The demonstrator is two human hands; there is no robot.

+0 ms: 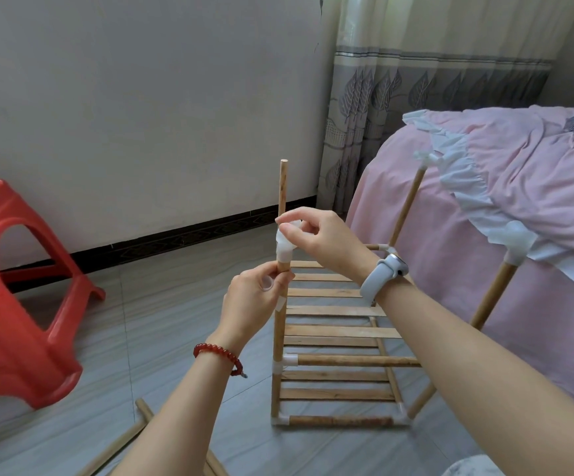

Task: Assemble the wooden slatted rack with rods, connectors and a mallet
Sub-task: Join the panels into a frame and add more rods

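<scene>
One partly built wooden rack (337, 372) on the floor (162, 321), two slatted tiers showing, about five slats in the upper and three in the lower, hard to count exactly. White connectors (284, 247): six visible, though some may be hidden; upright rods (282, 187): four; loose rods (131, 438) at the floor's near-left edge: at least two, cropped by the frame. Two hands, left hand (254, 300) and right hand (319, 238), one red stool (21, 297), one bed (501, 207), one curtain (416, 80), one bead bracelet (220, 355), one watch (383, 274).
</scene>
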